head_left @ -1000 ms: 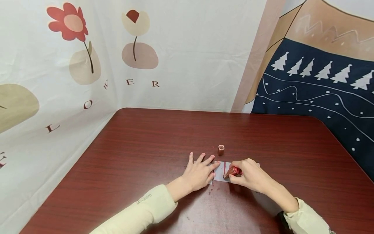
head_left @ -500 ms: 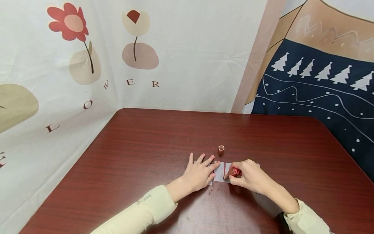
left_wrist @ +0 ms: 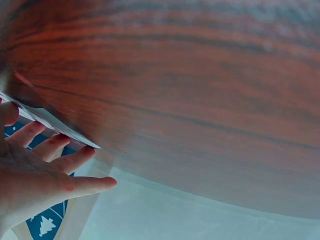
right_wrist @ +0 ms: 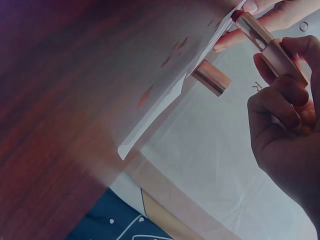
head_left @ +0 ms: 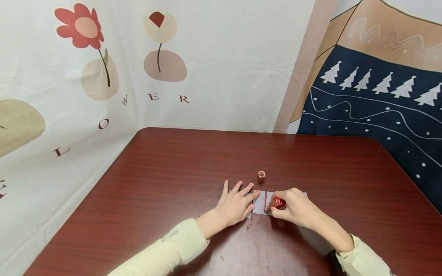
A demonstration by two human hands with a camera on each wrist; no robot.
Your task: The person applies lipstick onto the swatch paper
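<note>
My right hand [head_left: 296, 207] grips a lipstick [right_wrist: 270, 47] in a rose-gold case, between thumb and fingers. The red tip meets the white paper [head_left: 259, 203] at the lower end of a red streak [head_left: 265, 198]. Fingers spread and straight, my left hand [head_left: 235, 206] lies flat over the paper's left part. In the left wrist view the paper's edge [left_wrist: 70, 131] runs along under the fingertips. Beyond the paper stands the lipstick cap [head_left: 261, 177], its hollow end up. My right hand hides much of the paper's right part.
The dark red-brown table [head_left: 193, 161] spreads around the hands. Small red smudges [head_left: 250, 224] mark it just in front of the paper. A white flower-printed cloth [head_left: 224, 76] and a navy tree-patterned cloth [head_left: 376, 99] hang behind and beside the table.
</note>
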